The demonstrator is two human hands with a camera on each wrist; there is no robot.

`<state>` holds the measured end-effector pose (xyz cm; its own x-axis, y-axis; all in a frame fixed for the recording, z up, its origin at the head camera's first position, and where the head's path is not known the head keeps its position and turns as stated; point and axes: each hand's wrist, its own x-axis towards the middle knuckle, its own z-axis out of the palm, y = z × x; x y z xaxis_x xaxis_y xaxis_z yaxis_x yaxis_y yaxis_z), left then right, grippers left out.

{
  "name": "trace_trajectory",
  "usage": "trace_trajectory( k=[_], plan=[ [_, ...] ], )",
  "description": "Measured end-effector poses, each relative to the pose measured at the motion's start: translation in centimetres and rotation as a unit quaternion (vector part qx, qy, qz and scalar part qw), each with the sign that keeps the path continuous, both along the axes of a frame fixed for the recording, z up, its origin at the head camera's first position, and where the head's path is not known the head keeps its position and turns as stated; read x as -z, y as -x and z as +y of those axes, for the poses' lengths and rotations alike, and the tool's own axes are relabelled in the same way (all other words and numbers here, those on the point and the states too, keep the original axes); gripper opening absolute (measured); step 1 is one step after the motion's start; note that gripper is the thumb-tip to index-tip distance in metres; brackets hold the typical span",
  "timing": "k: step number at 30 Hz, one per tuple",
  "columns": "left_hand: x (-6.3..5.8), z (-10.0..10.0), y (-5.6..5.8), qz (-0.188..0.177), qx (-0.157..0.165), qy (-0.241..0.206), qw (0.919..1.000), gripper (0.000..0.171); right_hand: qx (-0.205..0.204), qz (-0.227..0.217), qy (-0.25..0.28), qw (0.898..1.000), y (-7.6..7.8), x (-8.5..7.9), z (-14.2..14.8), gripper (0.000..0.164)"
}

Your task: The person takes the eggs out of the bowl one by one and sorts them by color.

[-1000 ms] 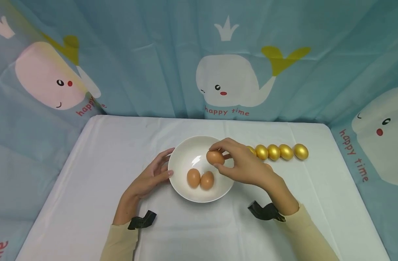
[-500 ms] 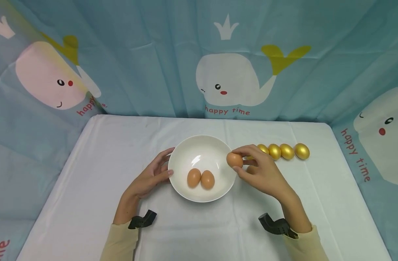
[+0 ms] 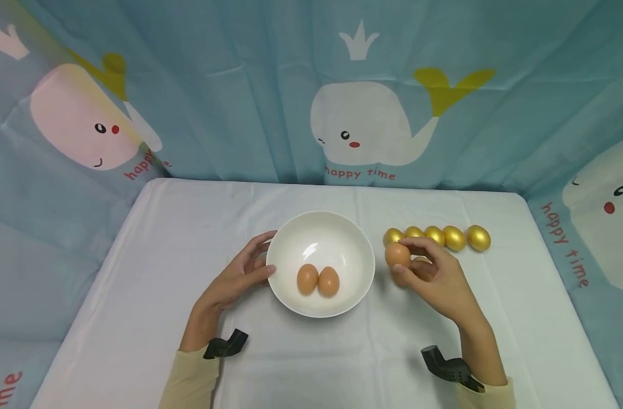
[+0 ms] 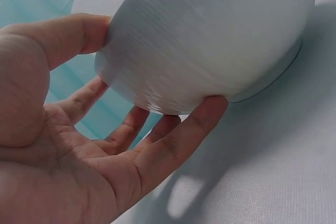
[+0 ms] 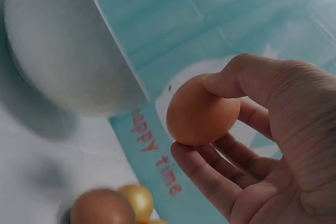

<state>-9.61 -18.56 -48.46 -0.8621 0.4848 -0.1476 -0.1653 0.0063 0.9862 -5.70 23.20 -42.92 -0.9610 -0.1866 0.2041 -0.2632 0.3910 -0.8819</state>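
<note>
The white bowl (image 3: 352,284) has two brown eggs, a left one (image 3: 307,279) and a right one (image 3: 329,282), lying side by side inside. At its left side my left hand (image 3: 237,275) grips it, thumb at the rim and fingers against the outer wall (image 4: 210,35). Right of the bowl, my right hand (image 3: 441,284) pinches a brown egg (image 5: 202,113) between thumb and fingers, held above the table. Another brown egg (image 3: 398,278) shows partly beneath that hand; more brown shell behind the fingers is mostly hidden.
A row of several golden eggs (image 3: 454,238) lies behind the right hand. The white cloth-covered table (image 3: 301,363) meets a blue whale-print curtain (image 3: 270,113) at its back edge.
My right hand has carried the brown egg from over the bowl to the right, past the rim, above the other eggs. The left hand stays at the bowl.
</note>
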Motion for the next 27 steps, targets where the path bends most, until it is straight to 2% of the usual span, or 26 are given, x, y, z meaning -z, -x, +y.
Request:
trace_trajectory(
  k=[2, 9, 15, 23, 27],
  plan=[
    [0.1, 0.1, 0.0, 0.000, 0.000, -0.003, 1.0000, 0.078, 0.011, -0.008, 0.006, 1.000, -0.1, 0.1, 0.7, 0.048],
    [0.4, 0.1, 0.2, 0.001, 0.001, -0.012, 0.9999, 0.078, 0.075, -0.022, -0.047, 0.996, -0.5, -0.3, 2.9, 0.046],
    [0.6, -0.2, 0.1, 0.007, 0.006, -0.015, 0.9998, 0.077, 0.098, -0.039, -0.065, 0.992, -0.6, 0.0, 4.1, 0.047],
    [0.6, -0.2, 0.2, 0.006, 0.012, -0.019, 0.9997, 0.077, 0.129, -0.062, -0.117, 0.983, -0.6, 0.3, 5.4, 0.055],
    [0.6, -0.3, 0.1, 0.009, 0.013, -0.019, 0.9997, 0.076, 0.143, -0.067, -0.137, 0.978, -0.7, 0.4, 5.9, 0.053]
  ],
)
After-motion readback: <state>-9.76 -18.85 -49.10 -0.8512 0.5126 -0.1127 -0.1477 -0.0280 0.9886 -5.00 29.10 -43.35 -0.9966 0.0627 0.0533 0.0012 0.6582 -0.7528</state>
